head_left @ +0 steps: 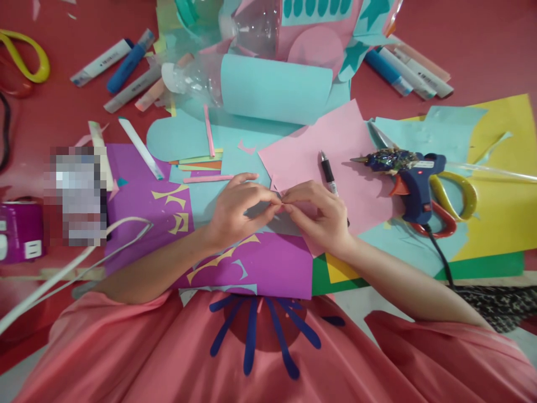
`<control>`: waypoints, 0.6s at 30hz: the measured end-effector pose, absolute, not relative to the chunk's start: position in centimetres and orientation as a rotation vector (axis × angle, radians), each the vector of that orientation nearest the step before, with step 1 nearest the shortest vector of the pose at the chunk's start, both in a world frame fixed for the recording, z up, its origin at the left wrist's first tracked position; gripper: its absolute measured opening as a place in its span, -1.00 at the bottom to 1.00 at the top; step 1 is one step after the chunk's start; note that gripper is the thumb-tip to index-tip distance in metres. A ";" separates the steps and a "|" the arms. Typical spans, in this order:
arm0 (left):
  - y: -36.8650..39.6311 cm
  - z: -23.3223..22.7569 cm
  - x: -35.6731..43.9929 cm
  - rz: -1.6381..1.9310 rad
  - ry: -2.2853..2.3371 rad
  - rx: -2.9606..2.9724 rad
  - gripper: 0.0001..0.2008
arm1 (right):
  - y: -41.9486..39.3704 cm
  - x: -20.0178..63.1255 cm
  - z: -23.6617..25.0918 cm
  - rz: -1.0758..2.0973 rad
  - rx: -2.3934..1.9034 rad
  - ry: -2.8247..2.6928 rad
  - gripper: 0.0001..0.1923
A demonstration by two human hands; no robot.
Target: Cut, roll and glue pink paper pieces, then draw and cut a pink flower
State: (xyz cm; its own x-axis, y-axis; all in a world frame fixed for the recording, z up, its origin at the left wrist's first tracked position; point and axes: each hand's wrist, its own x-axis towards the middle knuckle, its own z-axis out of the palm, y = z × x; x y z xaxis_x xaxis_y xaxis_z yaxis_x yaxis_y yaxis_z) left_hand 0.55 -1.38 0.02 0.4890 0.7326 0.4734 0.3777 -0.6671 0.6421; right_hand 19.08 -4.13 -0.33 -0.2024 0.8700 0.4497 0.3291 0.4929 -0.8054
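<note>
Both hands, left hand (235,210) and right hand (321,215), pinch one small paper piece (280,197) over the pink sheet (331,157); the paper-wrapped bottle (268,87) looks covered, this scrap unattached, glue gun (413,179) idle.

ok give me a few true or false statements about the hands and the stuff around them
1. Both hands, left hand and right hand, pinch a small paper piece between their fingertips. True.
2. The glue gun is in the right hand. False: it lies on the paper to the right, untouched.
3. A pen lies on the pink sheet. True.
4. The bottle is wrapped in yellow paper. False: the wrap is light blue.
</note>
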 end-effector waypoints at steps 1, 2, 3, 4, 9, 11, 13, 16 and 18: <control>-1.4 0.0 0.5 1.040 0.918 2.280 -0.92 | -4.1 19.1 -0.3 0.694 -1.019 -1.776 -0.91; -1.4 0.1 0.5 1.039 0.915 2.280 -0.92 | -4.1 19.2 -0.3 0.691 -1.020 -1.790 -0.90; -1.4 0.1 0.5 1.036 0.911 2.279 -0.92 | -4.1 19.2 -0.2 0.686 -1.019 -1.804 -0.90; -1.4 0.1 0.5 1.027 0.909 2.276 -0.92 | -4.1 19.3 -0.2 0.682 -1.016 -1.817 -0.90; -1.5 0.3 0.6 0.966 0.969 2.200 -0.90 | -4.1 19.3 -0.2 0.700 -1.053 -1.813 -0.89; -1.4 0.3 0.6 0.964 1.014 2.149 -0.88 | -4.0 19.2 -0.2 0.717 -1.093 -1.776 -0.90; -1.3 0.3 0.6 0.965 1.056 2.113 -0.85 | -4.0 19.3 -0.1 0.747 -1.137 -1.745 -0.91; -1.2 0.1 0.6 0.981 1.058 2.092 -0.84 | -3.8 19.4 0.0 0.782 -1.181 -1.742 -0.89; -1.1 0.0 0.6 1.000 1.040 2.094 -0.85 | -3.8 19.4 0.1 0.780 -1.193 -1.749 -0.88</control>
